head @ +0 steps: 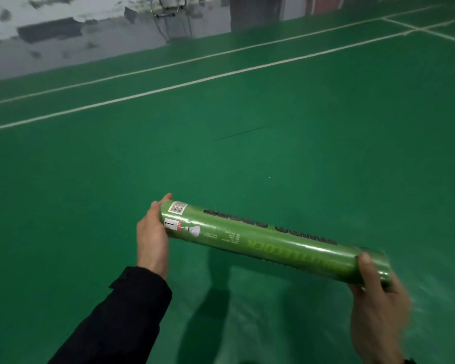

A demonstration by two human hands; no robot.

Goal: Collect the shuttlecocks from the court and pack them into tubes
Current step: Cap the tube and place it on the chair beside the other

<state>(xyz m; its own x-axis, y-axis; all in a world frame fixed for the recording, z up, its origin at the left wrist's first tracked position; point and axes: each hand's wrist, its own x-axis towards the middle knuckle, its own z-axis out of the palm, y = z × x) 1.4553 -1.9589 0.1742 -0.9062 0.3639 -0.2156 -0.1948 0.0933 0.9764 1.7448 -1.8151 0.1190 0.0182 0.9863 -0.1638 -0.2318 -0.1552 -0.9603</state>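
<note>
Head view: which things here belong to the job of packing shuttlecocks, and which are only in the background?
Belong to the job:
- green tube, held level over the floor
- left hand, cupping the barcode end
- right hand, gripping the other end

Background only:
- green court floor with white lines
- scuffed wall
- metal frame by the wall

No loose shuttlecocks are visible.

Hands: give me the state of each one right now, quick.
Left hand: cupped over the barcode end of the green tube, holding it.
Right hand: closed around the tube's other end, thumb on top.
</note>
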